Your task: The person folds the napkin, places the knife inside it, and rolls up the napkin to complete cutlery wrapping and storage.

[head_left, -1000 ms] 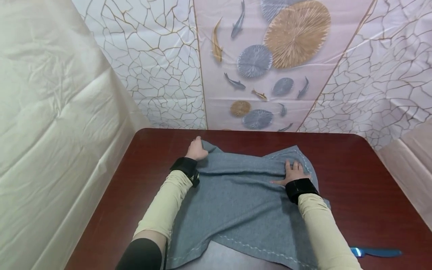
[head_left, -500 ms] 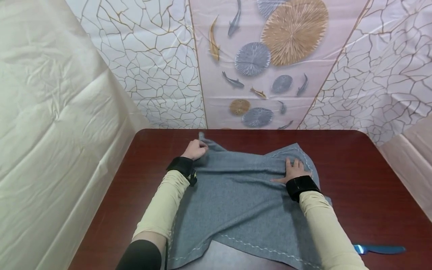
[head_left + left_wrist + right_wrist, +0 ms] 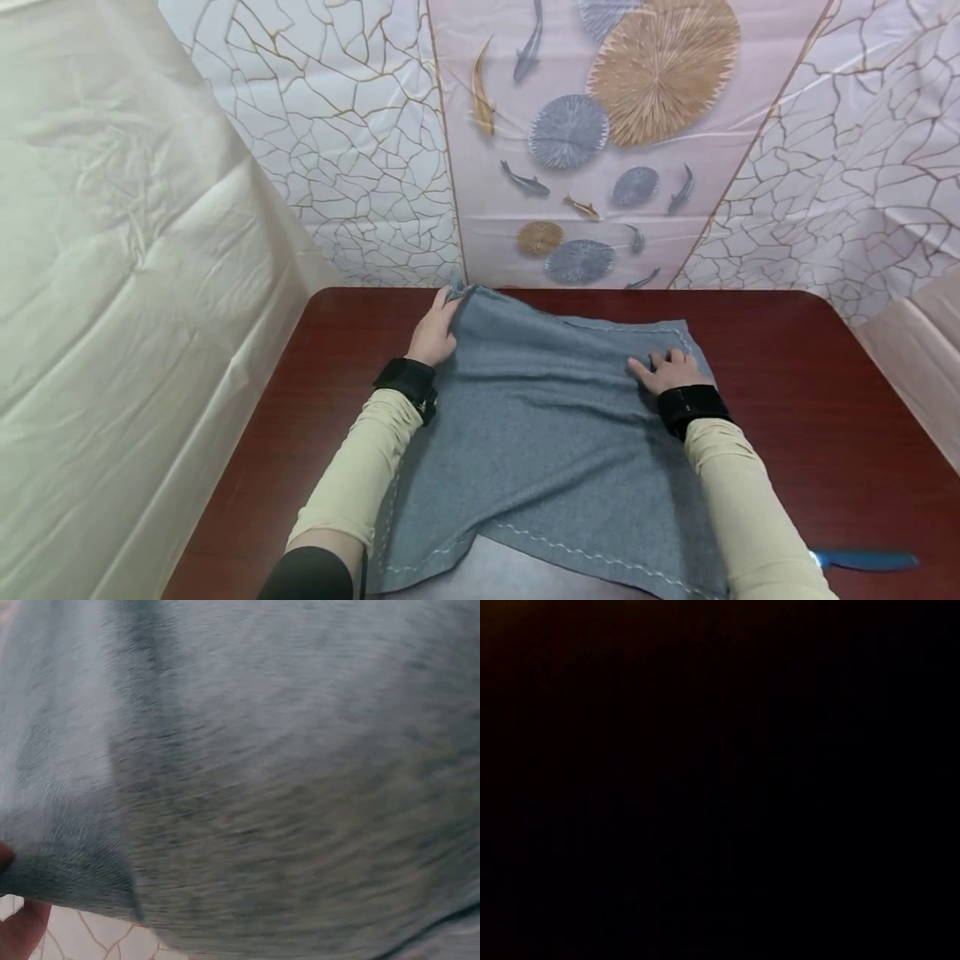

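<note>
A grey-blue cloth (image 3: 540,450) with white stitching along its edges lies creased over the dark red table. My left hand (image 3: 432,333) pinches its far left corner and lifts it at the table's back edge. In the left wrist view the cloth (image 3: 262,787) fills most of the picture, with fingertips (image 3: 22,930) on its edge at the lower left. On the far right part of the cloth rests my right hand (image 3: 669,372), thumb spread to the left and fingers slightly bent. The right wrist view is almost black.
A slim blue tool (image 3: 870,561) with a shiny end lies at the lower right of the table (image 3: 810,400), partly behind the right sleeve. Patterned fabric (image 3: 360,150) hangs behind the table, and a cream sheet (image 3: 135,333) on the left.
My left hand has moved up and away with the cloth's corner, drawing the far edge toward the table's back. My right hand has shifted slightly right, its fingers more bent.
</note>
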Motion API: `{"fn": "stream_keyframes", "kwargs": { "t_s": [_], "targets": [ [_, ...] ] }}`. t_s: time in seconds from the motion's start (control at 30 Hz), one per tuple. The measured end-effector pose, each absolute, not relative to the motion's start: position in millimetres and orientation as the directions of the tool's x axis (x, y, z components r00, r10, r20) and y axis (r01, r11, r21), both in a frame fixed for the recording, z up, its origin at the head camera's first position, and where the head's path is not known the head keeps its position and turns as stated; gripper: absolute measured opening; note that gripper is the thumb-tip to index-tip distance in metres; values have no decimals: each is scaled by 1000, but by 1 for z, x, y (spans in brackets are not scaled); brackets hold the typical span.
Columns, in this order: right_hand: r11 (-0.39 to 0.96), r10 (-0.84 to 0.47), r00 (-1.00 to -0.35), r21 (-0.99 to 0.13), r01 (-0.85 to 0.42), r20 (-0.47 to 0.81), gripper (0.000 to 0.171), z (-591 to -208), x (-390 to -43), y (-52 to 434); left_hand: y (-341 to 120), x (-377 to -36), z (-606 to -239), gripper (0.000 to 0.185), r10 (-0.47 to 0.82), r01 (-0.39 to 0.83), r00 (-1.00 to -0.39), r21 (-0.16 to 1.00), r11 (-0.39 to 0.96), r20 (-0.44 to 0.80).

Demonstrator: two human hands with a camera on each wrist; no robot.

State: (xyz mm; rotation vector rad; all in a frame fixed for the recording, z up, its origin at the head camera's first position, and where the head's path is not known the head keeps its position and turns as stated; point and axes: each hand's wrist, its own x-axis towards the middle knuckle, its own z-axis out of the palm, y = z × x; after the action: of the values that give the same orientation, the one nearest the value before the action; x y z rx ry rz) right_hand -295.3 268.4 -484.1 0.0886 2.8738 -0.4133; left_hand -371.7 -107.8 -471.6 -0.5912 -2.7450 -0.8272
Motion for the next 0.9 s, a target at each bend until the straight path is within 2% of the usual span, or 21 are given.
{"fn": "stream_keyframes", "kwargs": {
  "t_s": [0.1,0.2,0.27,0.4,0.5,0.6,0.67,0.73,0.9],
  "targets": [
    [968,81,-971,-215,131,-227,82,-499,-296,271,-104,-367,-472,65,268,307,-952,468,829,150],
    [967,144,-970,-182,180,-197,87,-514,-299,276,-98,-360,-470,55,227,197,-974,425,883,-21],
    [964,160,-970,-180,194,-186,89,-518,-300,280,-94,-353,-470,48,261,214,-962,385,898,-74],
    [965,97,-987,-231,126,-131,82,-513,-300,288,-88,-339,-477,42,413,363,-901,287,886,-135],
    [974,14,-998,-224,28,-67,68,-504,-295,290,-90,-329,-484,53,440,391,-873,237,889,-209],
    [983,-36,-999,-180,-32,-23,54,-495,-284,287,-97,-325,-491,73,403,366,-879,184,913,-253],
    [987,-49,-999,-155,-45,-16,52,-493,-275,285,-102,-325,-495,83,389,359,-883,156,920,-261],
    [988,-53,-997,-149,-46,-47,58,-494,-268,284,-107,-327,-500,88,382,360,-886,127,924,-265],
    [986,-31,-990,-168,-8,-138,92,-505,-267,287,-112,-327,-506,93,371,346,-880,135,929,-298]
  ]
}}
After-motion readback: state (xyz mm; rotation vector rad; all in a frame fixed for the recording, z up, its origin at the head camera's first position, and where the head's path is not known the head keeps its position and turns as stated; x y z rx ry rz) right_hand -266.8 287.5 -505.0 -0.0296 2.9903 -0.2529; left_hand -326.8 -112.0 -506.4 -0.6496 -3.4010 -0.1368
